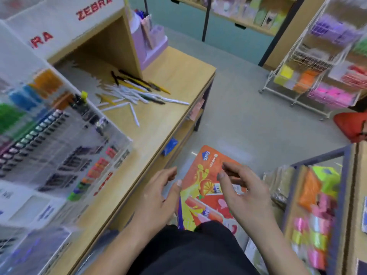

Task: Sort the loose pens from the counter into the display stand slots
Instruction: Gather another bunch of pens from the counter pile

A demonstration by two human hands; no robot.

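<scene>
Hands: two, left hand (pixel 156 197) at 6 o'clock, right hand (pixel 246 195) at 5 o'clock.
Loose pens (pixel 135 92): one heap at 11 o'clock, well over a dozen, too blurred for an exact count; mostly white, a few black or yellow.
Acrylic display stand (pixel 59 145): one, at 9 o'clock.
Red ZEBRA logos (pixel 94 8): two, at 11 o'clock, one partly cut off.
Orange Fanta packet (pixel 204 185): one, at 6 o'clock.
Wire rack (pixel 309 62): one, at 2 o'clock.
Lilac stand (pixel 149 42): one, at 12 o'clock.
</scene>
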